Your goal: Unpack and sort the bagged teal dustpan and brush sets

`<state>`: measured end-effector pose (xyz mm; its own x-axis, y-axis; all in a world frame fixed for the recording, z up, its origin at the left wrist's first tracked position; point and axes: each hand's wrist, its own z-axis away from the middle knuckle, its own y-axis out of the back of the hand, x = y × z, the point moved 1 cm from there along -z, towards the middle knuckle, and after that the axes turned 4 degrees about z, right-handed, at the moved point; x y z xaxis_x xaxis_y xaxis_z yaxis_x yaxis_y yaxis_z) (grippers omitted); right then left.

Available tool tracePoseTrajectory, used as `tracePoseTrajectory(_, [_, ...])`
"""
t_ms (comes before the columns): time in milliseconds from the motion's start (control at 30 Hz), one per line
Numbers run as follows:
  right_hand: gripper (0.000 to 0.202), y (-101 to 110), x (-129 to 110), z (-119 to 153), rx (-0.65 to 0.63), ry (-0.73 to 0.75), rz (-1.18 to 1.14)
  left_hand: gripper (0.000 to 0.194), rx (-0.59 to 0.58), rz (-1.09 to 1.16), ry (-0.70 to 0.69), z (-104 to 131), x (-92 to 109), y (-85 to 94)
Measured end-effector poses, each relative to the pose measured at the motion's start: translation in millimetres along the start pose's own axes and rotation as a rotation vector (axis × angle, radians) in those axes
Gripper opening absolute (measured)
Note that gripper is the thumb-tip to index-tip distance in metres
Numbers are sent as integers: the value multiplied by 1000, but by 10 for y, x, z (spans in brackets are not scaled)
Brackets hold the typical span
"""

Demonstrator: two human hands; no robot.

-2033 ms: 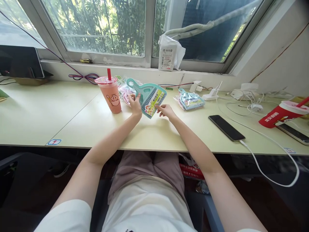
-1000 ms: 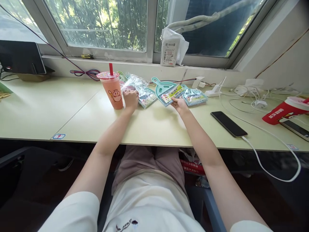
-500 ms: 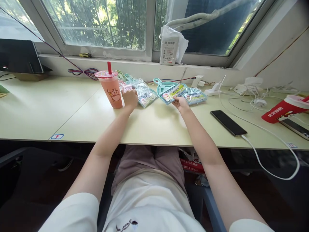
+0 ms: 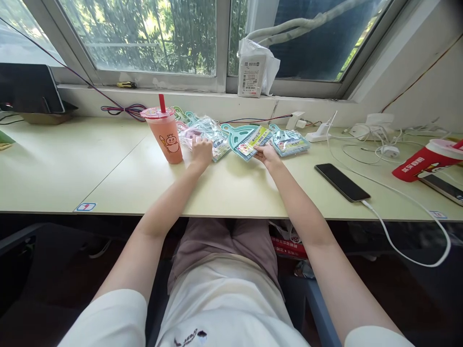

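Note:
My right hand [image 4: 267, 156] is closed on the near edge of a teal dustpan-shaped item [image 4: 239, 137] with a yellow-green label, tilted above the table. My left hand [image 4: 202, 150] is curled at the near side of a pile of clear plastic packets [image 4: 213, 130]; what its fingers hold, if anything, is too small to make out. Another teal packet [image 4: 289, 142] in clear wrap lies just right of the item in my right hand. Left of my left hand stands a cup of orange drink [image 4: 167, 140] with a red straw.
A black phone [image 4: 342, 182] on a white cable lies to the right. Farther right, a red cup [image 4: 423, 161] leans near tangled cables and another phone. A black screen [image 4: 31, 86] stands at far left. On the sill sits a white box [image 4: 251, 74] in plastic.
My left hand has moved right, away from the drink cup. The teal item in my right hand has shifted left, opening more space from the packet at its right.

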<state>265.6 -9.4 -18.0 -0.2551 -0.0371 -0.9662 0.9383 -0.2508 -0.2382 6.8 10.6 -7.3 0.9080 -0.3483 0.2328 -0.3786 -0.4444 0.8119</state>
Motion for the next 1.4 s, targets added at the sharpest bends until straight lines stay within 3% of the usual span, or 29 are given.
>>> tracePoseTrajectory(233, [21,25,-29,-11,25,14,-46,46,57,6,-56,-21,-35,-11])
tracePoseTrajectory(500, [21,56,-18,-9,39,6,-38,55,-37,-14,-53,-46,-90,73])
tracePoseTrajectory(733, [27,51,-31,-27,60,-8,-51,68,20,101,-216,-27,-94,129])
tracePoseTrajectory(867, [23,55,-49,-8,108,-19,-110,56,39,231,-325,11,-23,144])
tracePoseTrajectory(1033, [21,84,-59,-9,183,-56,-145,43,76,177,-235,-45,-20,175])
tracePoseTrajectory(1200, [23,94,-47,-31,214,-70,-137,51,69,77,-67,-64,-123,150])
tracePoseTrajectory(1267, [23,77,-46,-17,200,-73,-132,51,62,70,-93,-22,-53,135])
tracePoseTrajectory(1400, [21,32,-66,41,157,-85,-87,54,-22,62,-277,79,233,82])
